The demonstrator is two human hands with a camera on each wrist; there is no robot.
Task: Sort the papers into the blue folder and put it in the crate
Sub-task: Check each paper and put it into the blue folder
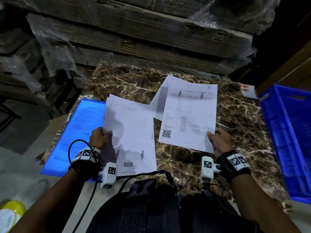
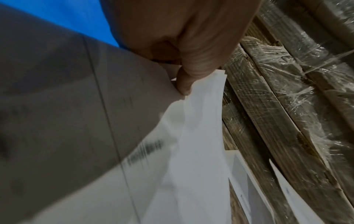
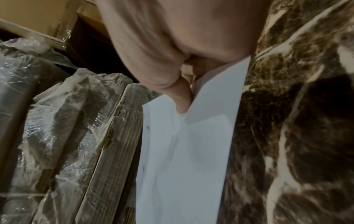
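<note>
Papers are the business here, but they lie on the brown marble-patterned tabletop (image 1: pixel 235 115), with stacked cardboard boxes in clear stretch film (image 1: pixel 134 31) behind it. Off the table's right edge stands the deep blue plastic crate (image 1: pixel 289 132), nearest the right hand. At the left edge lies the flat blue plastic folder (image 1: pixel 75 128), long axis running away from the person, a printed sheet showing through its cover.

Overlapping the folder's right side is the left sheaf of white printed papers (image 1: pixel 131 132), held up by the left hand (image 1: pixel 100 137); the left wrist view shows the thumb pinching several sheet edges. The right sheaf of white papers with a QR code (image 1: pixel 188 115) is gripped at its near right corner by the right hand (image 1: pixel 220 142), thumb on top. Another sheet lies partly under it.

Both sheaves lie right of the folder, so filing probably means moving them leftward; the left hand is the nearer.
</note>
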